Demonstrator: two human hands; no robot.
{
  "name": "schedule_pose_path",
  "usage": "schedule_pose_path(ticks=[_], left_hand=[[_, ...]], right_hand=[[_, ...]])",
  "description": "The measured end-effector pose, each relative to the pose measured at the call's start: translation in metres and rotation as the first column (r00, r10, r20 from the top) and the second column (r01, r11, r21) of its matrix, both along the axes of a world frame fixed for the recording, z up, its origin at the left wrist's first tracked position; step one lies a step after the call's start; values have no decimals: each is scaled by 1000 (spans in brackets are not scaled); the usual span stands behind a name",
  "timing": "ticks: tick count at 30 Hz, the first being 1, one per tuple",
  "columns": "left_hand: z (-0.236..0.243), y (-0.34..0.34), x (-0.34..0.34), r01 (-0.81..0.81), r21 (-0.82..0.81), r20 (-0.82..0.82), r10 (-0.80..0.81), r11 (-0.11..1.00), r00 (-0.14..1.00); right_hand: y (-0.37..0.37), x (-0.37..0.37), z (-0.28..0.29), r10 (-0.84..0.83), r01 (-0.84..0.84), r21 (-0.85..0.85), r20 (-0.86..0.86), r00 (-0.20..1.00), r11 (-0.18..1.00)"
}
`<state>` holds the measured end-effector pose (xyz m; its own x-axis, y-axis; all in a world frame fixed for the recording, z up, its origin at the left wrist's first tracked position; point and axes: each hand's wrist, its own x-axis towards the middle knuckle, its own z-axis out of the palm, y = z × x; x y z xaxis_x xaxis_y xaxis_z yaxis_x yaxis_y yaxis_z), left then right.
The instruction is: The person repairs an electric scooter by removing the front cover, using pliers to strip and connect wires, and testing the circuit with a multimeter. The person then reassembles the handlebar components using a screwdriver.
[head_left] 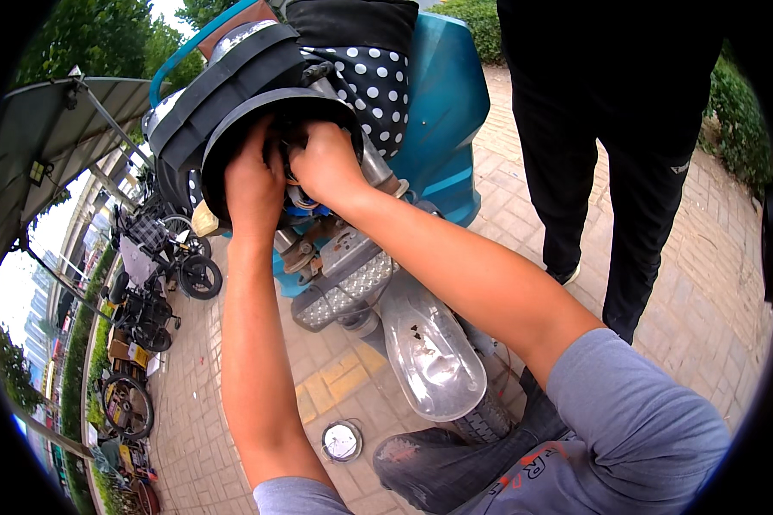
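Observation:
Both my hands reach into a round black headlight housing (219, 137) at the front of a teal electric vehicle (442, 112). My left hand (253, 184) is inside the housing's left part, its fingers bent inward and mostly in shadow. Close beside it, my right hand (326, 163) is closed, fingers curled into the dark interior. What the fingertips pinch is hidden. Blue and pale wires (302, 202) show just below my hands. On the paving lies a round, silver-rimmed disc with a whitish face (342, 440), which looks like a lamp.
A metallic front mudguard (434, 356) covers the wheel (485, 421) near my knee. Behind the housing is a polka-dot cover (369, 90). A person in black trousers (575, 146) stands close on the right. Bicycles and scooters (150, 257) line the left side of the brick paving (193, 386).

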<state>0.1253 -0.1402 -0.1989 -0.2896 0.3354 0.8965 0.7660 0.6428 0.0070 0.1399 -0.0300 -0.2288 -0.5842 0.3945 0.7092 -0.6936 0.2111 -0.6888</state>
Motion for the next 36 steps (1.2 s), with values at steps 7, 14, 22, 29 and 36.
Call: schedule_pose_path(ticks=[7, 14, 22, 29, 36], left_hand=[[0, 4, -1, 96, 125, 107, -109, 988, 988], [-2, 5, 0, 213, 298, 211, -282, 930, 936], [-4, 3, -5, 90, 262, 126, -126, 961, 984], [-2, 8, -4, -42, 160, -5, 43, 986, 999], [0, 4, -4, -141, -19, -55, 140, 990, 989]], right_hand=[[1, 11, -4, 126, -126, -121, -9, 992, 985], [19, 35, -15, -99, 180, 450, -198, 975, 875], [50, 16, 6, 60, 482, 749, -566, 822, 456], [5, 8, -11, -100, 140, 224, -178, 979, 964], [-3, 12, 8, 25, -11, -56, 249, 968, 998]])
